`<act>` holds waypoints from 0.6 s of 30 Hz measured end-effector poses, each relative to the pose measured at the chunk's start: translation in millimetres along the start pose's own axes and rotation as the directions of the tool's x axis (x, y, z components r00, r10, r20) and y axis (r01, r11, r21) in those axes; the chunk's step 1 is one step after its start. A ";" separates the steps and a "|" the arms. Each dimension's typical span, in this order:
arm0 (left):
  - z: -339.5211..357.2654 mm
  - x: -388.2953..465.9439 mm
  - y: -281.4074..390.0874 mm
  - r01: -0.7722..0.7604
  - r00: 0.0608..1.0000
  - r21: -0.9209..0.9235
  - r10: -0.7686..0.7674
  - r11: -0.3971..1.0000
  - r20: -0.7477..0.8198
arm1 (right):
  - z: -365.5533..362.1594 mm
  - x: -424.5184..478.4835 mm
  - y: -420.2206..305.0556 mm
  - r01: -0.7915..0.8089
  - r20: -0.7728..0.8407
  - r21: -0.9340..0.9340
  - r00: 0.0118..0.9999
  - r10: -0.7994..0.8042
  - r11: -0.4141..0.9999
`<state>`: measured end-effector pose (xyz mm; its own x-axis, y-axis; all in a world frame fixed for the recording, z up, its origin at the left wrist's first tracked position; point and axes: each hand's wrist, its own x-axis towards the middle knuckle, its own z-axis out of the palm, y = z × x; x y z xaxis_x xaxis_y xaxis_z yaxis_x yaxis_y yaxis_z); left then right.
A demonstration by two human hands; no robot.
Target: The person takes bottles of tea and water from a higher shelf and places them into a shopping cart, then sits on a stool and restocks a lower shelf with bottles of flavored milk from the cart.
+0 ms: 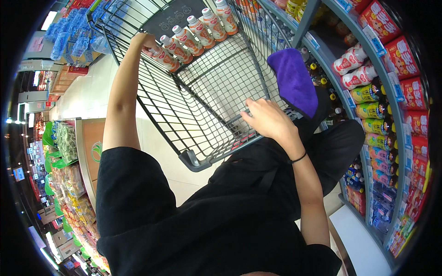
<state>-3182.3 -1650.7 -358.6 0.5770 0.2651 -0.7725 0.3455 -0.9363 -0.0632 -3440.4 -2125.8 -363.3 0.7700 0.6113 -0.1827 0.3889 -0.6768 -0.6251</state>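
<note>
A wire shopping cart point(207, 100) stands before me. Several white bottles point(197, 31) with orange labels are lined up along its far end, caps up. My left hand point(144, 42) reaches to that far left corner, its fingers around the cap end of the leftmost bottle point(166, 59); the hand partly hides the cap. Over the near rim of the cart hangs my right hand point(271, 117), with thumb and fingers apart and nothing visible in it. It is close to the push bar, and I cannot tell whether it touches. A purple cloth point(295, 81) drapes at the cart's right side.
On the right, a shelf unit point(348, 100) holds drink bottles point(371, 93) and red cartons point(402, 57), close to the cart. Wrapped packs of blue bottles point(74, 32) are stacked far left. A display stand point(88, 151) with bagged goods is at left, across tiled floor point(86, 93).
</note>
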 end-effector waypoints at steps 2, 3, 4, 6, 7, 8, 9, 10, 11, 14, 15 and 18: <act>4.9 10.2 -18.8 -0.064 0.998 -0.068 0.062 0.996 -0.022 | -1.9 -0.2 -1.9 -0.002 0.009 0.002 1.000 0.002 1.000; 8.2 14.2 -24.5 -0.098 0.995 -0.099 0.095 0.990 -0.032 | -2.2 -0.1 -2.2 -0.002 0.014 0.004 1.000 0.002 1.000; 13.2 17.4 -31.4 -0.113 0.993 -0.210 0.104 0.971 -0.054 | -2.3 -0.3 -2.2 -0.003 0.020 0.006 1.000 0.003 1.000; 19.0 27.6 -32.5 -0.089 0.996 -0.261 0.082 0.961 -0.039 | -3.2 -1.0 -2.1 0.001 0.002 0.009 1.000 -0.001 1.000; 20.1 30.9 -32.5 -0.078 0.997 -0.286 0.072 0.955 -0.033 | -3.7 -1.4 -2.0 0.004 -0.009 0.009 1.000 -0.004 1.000; 20.8 32.0 -34.5 -0.077 0.996 -0.310 0.063 0.948 -0.057 | -3.5 -1.9 -2.2 0.014 -0.009 0.008 1.000 -0.013 1.000; 21.5 34.3 -31.6 -0.040 0.996 -0.246 0.020 0.968 -0.085 | -3.6 -2.1 -1.5 0.019 -0.010 0.006 1.000 -0.019 1.000; 24.2 41.9 -44.2 -0.056 0.995 -0.281 0.029 0.958 -0.100 | -3.8 -2.8 -2.4 0.031 -0.011 0.006 0.999 -0.031 0.999; 25.5 47.0 -56.7 -0.072 0.993 -0.315 0.037 0.946 -0.114 | -4.4 -3.3 -3.5 0.056 -0.024 0.014 0.998 -0.056 0.998; 26.1 43.2 -47.3 -0.043 0.996 -0.348 0.011 0.937 -0.093 | -2.1 -3.9 -1.4 0.073 -0.086 0.033 0.994 -0.070 0.997; 22.6 35.7 -32.2 -0.007 0.997 -0.315 -0.016 0.949 -0.071 | -3.7 -4.8 1.1 0.081 -0.104 0.039 0.992 -0.077 0.996; 23.7 25.0 -29.5 0.013 0.999 -0.241 -0.024 0.970 -0.041 | -5.0 -7.4 2.2 0.155 -0.177 0.091 0.974 -0.138 0.984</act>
<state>-3195.5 -1621.9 -391.0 0.5982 0.2966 -0.7445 0.5213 -0.8496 0.0804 -3442.7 -2133.9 -359.5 0.7865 0.6161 0.0426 0.4564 -0.5335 -0.7121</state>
